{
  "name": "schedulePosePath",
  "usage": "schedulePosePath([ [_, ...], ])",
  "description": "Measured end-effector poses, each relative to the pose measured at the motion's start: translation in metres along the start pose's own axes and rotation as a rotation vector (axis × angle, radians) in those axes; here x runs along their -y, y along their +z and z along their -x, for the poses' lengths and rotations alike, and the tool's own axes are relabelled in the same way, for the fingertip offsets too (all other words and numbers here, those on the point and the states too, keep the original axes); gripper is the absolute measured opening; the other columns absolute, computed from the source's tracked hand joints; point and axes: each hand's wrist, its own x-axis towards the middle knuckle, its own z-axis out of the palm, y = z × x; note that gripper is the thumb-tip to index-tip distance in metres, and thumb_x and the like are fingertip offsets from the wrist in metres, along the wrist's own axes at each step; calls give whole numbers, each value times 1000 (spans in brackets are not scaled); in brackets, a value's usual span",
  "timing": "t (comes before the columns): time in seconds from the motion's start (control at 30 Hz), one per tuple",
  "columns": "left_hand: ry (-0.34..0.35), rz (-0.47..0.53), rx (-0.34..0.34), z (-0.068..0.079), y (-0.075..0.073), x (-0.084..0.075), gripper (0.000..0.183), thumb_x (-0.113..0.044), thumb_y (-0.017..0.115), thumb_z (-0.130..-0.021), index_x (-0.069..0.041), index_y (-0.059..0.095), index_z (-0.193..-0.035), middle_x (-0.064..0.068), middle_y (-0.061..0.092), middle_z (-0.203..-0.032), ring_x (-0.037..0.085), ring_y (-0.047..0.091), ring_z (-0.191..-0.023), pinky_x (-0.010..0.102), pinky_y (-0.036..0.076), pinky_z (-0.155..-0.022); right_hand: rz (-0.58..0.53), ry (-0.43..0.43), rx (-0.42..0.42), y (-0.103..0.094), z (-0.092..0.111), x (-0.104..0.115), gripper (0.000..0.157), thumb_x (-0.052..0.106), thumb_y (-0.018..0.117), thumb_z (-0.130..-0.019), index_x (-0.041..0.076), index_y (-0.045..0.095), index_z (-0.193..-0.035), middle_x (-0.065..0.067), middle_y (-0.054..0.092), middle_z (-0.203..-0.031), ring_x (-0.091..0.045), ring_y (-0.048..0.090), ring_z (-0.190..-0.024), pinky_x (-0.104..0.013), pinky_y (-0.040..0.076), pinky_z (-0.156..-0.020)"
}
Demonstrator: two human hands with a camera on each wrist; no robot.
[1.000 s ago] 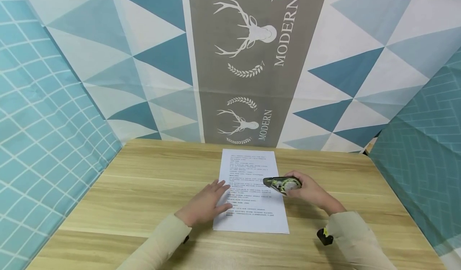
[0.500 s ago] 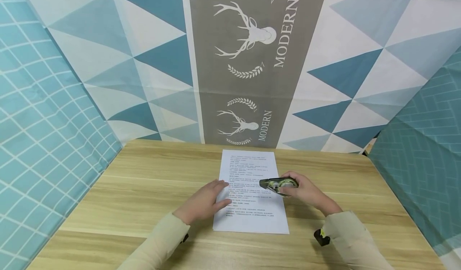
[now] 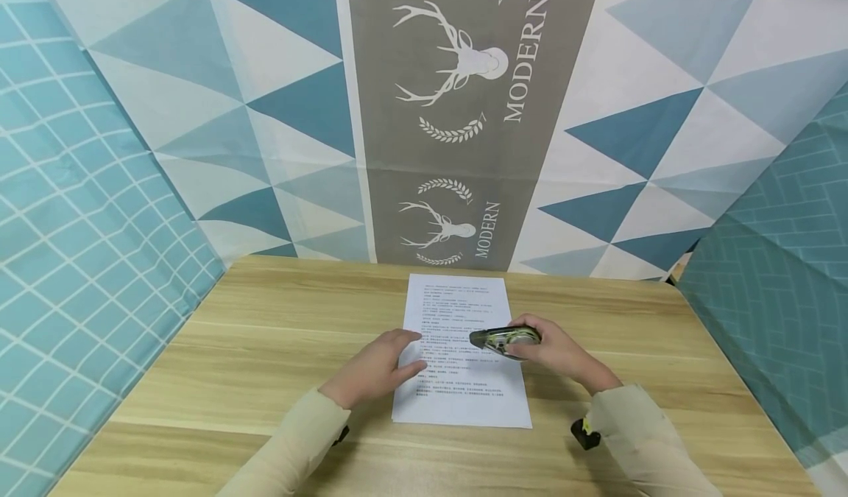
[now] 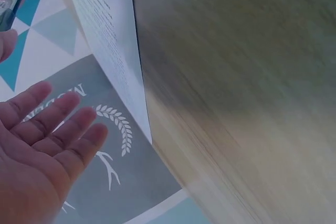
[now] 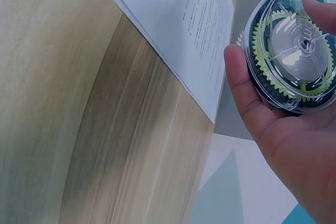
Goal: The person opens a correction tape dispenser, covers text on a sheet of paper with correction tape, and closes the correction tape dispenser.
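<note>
A printed sheet of paper (image 3: 464, 409) lies on the wooden table, its text in small rows; a second edge shows beneath it in the right wrist view. My right hand (image 3: 559, 353) holds a correction tape (image 5: 299, 51) with a clear case and yellow-green gear wheel. Its dark tip points left over the right half of the page. My left hand (image 3: 371, 370) is at the sheet's left edge, fingers extended and apart, holding nothing. In the left wrist view its palm side shows, off the table surface. Whether its fingertips touch the paper cannot be told.
The wooden table (image 3: 265, 350) reaches back to a patterned cloth wall (image 3: 437, 143). Blue-tiled cloth (image 3: 79, 247) hangs at the left, teal cloth (image 3: 782, 261) at the right. A small black device (image 3: 586, 434) is strapped at the right sleeve.
My right hand has shifted slightly left with the correction tape, whose tip now sits farther over the page. My left hand has moved very little; the paper stays put.
</note>
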Motion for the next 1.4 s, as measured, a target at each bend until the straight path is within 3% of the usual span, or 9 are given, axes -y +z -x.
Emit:
schedulePosePath([
  [0.27, 21, -3, -30, -3, -1, -2, 45, -31, 63, -88, -2, 55, -122, 13, 60, -122, 27, 56, -115, 40, 45, -99, 11, -6, -3, 3, -2, 6, 34, 23, 70, -83, 7, 59, -111, -12, 62, -105, -19, 54, -88, -28, 47, -73],
  [0.47, 0, 57, -31, -4, -3, -3, 45, -28, 64, -88, 0, 56, -122, 14, 60, -123, 29, 56, -117, 42, 45, -100, -1, -23, 9, 5, -3, 10, 33, 22, 70, -83, 6, 59, -111, -13, 61, -106, -18, 54, -88, -28, 46, -73],
  [0.93, -12, 170, -67, -8, -1, -6, 48, -34, 63, -89, -1, 56, -124, 12, 59, -126, 27, 54, -119, 42, 44, -100, -8, -36, 35, 10, -5, 10, 31, 19, 68, -84, 7, 59, -110, -12, 61, -106, -19, 56, -86, -29, 51, -69],
  [1.4, -15, 253, -63, -9, -1, -10, 49, -38, 62, -89, -3, 57, -123, 11, 59, -125, 27, 57, -115, 42, 46, -98, -59, -64, 74, 13, -5, 18, 34, 18, 69, -84, 2, 57, -112, -17, 60, -107, -19, 56, -81, -37, 54, -68],
])
